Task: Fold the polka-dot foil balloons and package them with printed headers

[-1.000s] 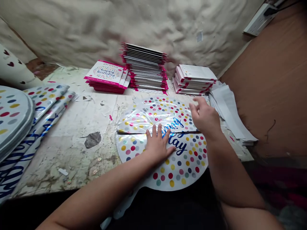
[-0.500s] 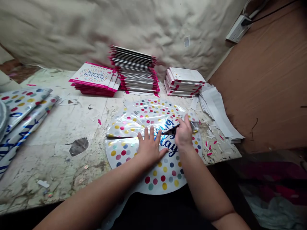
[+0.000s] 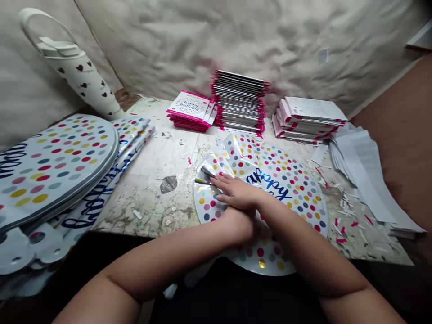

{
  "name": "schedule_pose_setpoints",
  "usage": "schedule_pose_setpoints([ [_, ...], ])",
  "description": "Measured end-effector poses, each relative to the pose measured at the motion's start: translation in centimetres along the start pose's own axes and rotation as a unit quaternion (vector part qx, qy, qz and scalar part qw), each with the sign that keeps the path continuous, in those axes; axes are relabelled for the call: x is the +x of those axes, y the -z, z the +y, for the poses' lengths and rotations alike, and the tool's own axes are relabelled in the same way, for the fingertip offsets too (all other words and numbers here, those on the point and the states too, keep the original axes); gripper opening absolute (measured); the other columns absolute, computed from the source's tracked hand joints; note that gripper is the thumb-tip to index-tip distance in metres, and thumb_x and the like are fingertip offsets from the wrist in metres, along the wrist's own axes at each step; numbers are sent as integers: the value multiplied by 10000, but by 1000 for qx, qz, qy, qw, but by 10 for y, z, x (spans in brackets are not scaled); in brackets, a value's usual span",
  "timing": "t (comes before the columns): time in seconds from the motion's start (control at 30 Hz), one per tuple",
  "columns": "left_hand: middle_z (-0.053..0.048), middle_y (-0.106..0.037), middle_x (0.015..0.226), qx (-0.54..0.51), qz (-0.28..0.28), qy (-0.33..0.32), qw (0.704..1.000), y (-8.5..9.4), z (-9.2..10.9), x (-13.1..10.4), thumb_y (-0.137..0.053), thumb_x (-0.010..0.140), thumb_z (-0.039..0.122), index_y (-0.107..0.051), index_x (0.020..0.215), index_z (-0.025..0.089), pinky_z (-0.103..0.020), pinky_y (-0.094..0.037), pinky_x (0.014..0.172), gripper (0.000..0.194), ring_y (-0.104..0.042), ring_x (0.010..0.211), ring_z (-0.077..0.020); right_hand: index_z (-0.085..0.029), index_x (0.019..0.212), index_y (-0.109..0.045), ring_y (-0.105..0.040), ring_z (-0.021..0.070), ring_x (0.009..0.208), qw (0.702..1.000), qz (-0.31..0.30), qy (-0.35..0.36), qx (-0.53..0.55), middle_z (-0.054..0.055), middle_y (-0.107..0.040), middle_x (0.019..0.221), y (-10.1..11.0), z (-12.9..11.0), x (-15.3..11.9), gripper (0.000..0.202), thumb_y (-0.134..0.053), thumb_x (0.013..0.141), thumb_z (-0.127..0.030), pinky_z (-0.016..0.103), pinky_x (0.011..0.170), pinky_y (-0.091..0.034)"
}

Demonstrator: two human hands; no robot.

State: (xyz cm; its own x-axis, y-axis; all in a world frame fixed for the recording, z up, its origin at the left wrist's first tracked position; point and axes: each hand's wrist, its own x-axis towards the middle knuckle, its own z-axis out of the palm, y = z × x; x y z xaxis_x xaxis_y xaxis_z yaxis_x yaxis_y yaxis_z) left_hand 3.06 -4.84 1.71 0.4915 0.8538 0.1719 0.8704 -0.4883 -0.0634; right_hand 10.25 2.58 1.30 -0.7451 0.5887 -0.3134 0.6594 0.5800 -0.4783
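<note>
A worn, stained table (image 3: 151, 157) with a peeling pale surface is seen, and on it a tall stack of pink-edged packets (image 3: 239, 103) is set near the back wall. Just left of that stack, a lower stack of "happy birthday" packets (image 3: 191, 110) is placed; to its right, a stack of white packets (image 3: 308, 117) is laid, with loose white sheets (image 3: 366, 168) spread farther right and nearer. In front of it, a dotted sheet (image 3: 303, 193) is laid, partly folded. Pink and white scraps (image 3: 342, 220) are scattered to its front right. Well left of it, round dotted sheets (image 3: 64, 166) are piled.
</note>
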Motion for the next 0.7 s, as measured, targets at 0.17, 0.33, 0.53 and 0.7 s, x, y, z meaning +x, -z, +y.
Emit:
schedule_pose_setpoints([
  [0.17,-46,-682,857,-108,-69,-171,977,18,-64,-38,-501,813,215,-680,876,175,-275,-485,774,193,-612,780,-171,-281,1448,-89,-29,286,1387,995,78,50,44,71,-115,1520,-19,10,-2,714,-455,835,-264,566,1078,-61],
  [0.33,-134,-645,953,53,18,-89,994,8,-148,-18,-465,784,124,-652,831,132,-436,-446,796,194,-563,922,-276,-115,1381,-268,-323,238,1297,968,248,-29,36,153,-341,1411,-27,10,2,726,-552,738,-300,381,1039,-325],
  [0.53,-99,-645,856,47,148,-79,985,20,-128,-4,-449,857,234,-630,721,151,-387,-449,760,241,-559,807,-224,-134,995,-591,-586,233,936,945,303,-116,-49,139,-637,1014,-31,-1,25,235,-437,820,-162,341,811,-461],
  [0.7,-143,-558,1216,-44,-5,-103,994,-10,-98,-15,-404,885,458,-605,1122,158,-421,-401,911,432,-500,1111,-288,-170,872,-635,-619,179,735,918,368,-143,-46,66,-679,814,5,22,6,211,-435,818,-130,277,651,-483],
])
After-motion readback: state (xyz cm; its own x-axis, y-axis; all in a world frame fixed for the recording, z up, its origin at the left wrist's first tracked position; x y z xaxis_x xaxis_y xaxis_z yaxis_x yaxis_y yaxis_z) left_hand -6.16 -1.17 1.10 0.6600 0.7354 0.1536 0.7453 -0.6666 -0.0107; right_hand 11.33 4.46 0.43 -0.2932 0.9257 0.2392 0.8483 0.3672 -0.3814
